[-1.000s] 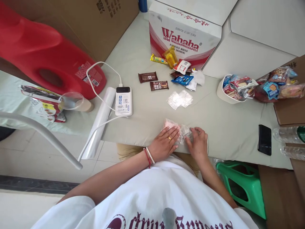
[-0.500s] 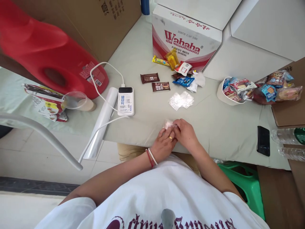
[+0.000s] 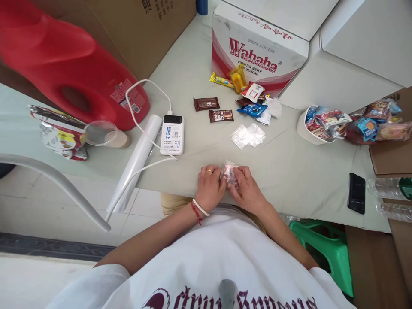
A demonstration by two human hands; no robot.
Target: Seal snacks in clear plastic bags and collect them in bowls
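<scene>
A small clear plastic packet (image 3: 229, 167) with something pale pinkish in it lies at the table's near edge, between my hands. My right hand (image 3: 248, 191) is closed on its right side, thumb and fingers pressed to the plastic. On the other side my left hand (image 3: 210, 186), with a ring and bracelets, has its fingers curled and its thumb against the packet. Just beyond are flat clear plastic packets (image 3: 247, 136). Two brown cocoa snack packs (image 3: 221, 116) lie farther back, near a pile of small wrapped snacks (image 3: 254, 109).
A white power bank (image 3: 173, 135) with a cable lies left, beside a plastic roll (image 3: 135, 165), a plastic cup (image 3: 107, 134) and a big red jug (image 3: 96, 81). Behind stands a Wahaha carton (image 3: 257, 51). To the right are a snack tub (image 3: 313, 135) and a phone (image 3: 357, 193).
My left hand has moved left off the top of my right hand, so the hands now sit side by side and more of the packet shows. The view has shifted slightly.
</scene>
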